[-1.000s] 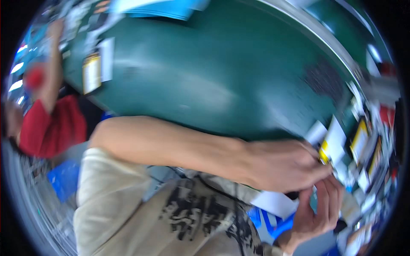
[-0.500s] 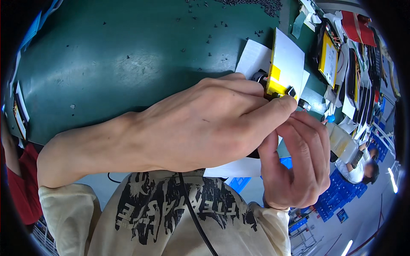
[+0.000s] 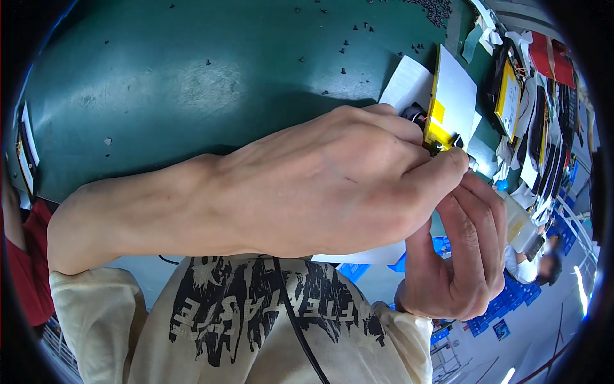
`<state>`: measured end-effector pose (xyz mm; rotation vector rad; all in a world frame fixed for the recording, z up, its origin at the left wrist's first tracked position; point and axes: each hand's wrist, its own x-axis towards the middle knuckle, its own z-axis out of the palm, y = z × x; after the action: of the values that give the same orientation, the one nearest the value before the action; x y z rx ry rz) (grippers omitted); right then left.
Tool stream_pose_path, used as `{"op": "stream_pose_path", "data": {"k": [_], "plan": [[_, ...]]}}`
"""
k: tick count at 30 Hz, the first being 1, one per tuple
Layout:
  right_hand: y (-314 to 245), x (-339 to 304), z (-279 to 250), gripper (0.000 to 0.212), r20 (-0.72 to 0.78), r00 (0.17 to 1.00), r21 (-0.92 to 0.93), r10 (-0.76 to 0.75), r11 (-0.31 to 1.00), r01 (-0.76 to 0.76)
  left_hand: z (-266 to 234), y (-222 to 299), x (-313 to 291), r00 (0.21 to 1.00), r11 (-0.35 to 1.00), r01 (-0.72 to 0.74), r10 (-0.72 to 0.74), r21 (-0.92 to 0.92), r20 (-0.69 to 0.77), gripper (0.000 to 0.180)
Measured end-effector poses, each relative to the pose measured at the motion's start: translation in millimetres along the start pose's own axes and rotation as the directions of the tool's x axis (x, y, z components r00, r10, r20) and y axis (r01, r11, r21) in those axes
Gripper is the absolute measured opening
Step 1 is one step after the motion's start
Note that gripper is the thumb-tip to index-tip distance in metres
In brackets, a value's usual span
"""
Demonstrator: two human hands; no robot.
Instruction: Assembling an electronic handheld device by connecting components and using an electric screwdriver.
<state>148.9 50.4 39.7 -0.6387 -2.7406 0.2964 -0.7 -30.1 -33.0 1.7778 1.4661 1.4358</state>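
Note:
A thin flat panel point(image 3: 455, 93) with a white face, yellow edge and yellow tape stands tilted on the work surface. My left hand point(image 3: 358, 176) reaches across from the left, its fingers closed at the taped lower end of the panel. A small black part sits there by the thumb. Close below, my right hand point(image 3: 464, 256) has its fingers bent into a pinch against the left fingertips; whatever they hold is hidden. Behind the left fingers lies a dark round part point(image 3: 414, 114), partly covered, beside a white paper sheet point(image 3: 406, 83).
The green tabletop point(image 3: 141, 121) carries scattered small black screws point(image 3: 343, 70) and a heap of them point(image 3: 435, 9) at the far edge. To the right lies a stack of panels point(image 3: 510, 96), papers and a red piece point(image 3: 551, 61). A co-worker point(image 3: 534, 264) is at the right; a red sleeve point(image 3: 35, 256) shows left.
The panel and both hands appear shifted right in the picture, as does the tabletop, so the view has moved. The hands keep nearly the same grip.

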Motion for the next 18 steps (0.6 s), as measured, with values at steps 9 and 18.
{"op": "stream_pose_path", "data": {"k": [9,18], "plan": [[6.9,0.1,-2.6,0.028,0.017,1.0,0.043,-0.019,0.999,0.018,6.5,-0.9,3.2,0.994,0.999,-0.04,0.036,-0.031,-0.105,0.024],[1.8,-0.5,2.3,0.031,-0.01,0.999,0.007,-0.036,0.999,0.036,-2.6,0.2,3.0,0.999,0.999,-0.035,0.035,0.02,-0.015,0.021]]}}
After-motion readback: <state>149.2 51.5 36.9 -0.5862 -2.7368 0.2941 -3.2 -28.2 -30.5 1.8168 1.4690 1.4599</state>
